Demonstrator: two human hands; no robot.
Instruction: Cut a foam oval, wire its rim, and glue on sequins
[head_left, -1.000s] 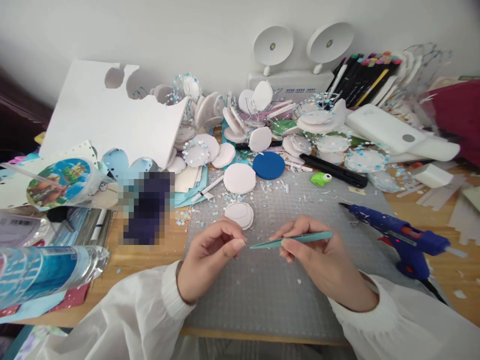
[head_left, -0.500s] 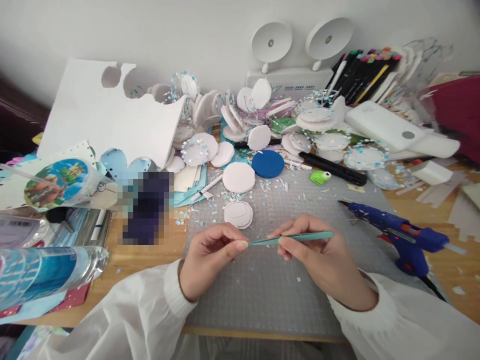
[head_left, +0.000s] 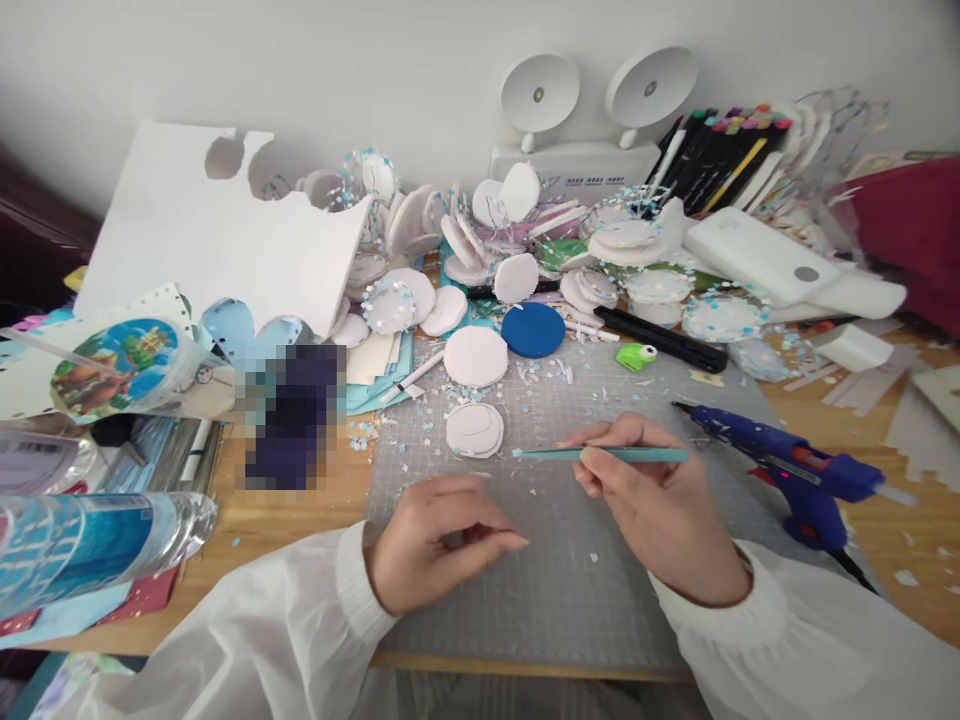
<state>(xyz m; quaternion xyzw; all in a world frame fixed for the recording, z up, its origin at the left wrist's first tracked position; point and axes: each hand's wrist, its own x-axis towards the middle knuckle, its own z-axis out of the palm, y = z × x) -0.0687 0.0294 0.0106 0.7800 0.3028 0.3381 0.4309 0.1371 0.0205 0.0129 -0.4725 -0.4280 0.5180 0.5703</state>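
Note:
My right hand point(head_left: 652, 495) pinches teal tweezers point(head_left: 630, 455), held nearly level over the grey cutting mat point(head_left: 525, 610). A tiny pale blue piece point(head_left: 517, 453) sits at the tweezers' tip; its exact shape is too small to make out. My left hand point(head_left: 450, 540) hovers low over the mat, fingers loosely curved, with nothing visible in it. Just beyond the hands lies a white oval disc point(head_left: 474, 430) with a smaller layered outline on top, close to the tweezers' tip. Behind it are a plain white disc point(head_left: 476, 356) and a blue round disc point(head_left: 532, 330).
At the right rests a blue glue gun point(head_left: 787, 465). A green punch point(head_left: 636, 356) and a black pen-like tool point(head_left: 660, 338) lie behind the mat. White discs and beaded wire pile up at the back. A water bottle point(head_left: 105, 545) and a lidded cup point(head_left: 127, 365) are at the left.
My left hand has let go near the tweezers' tip and dropped slightly lower. The tweezers have moved up and right, and a tiny piece now shows at their tip.

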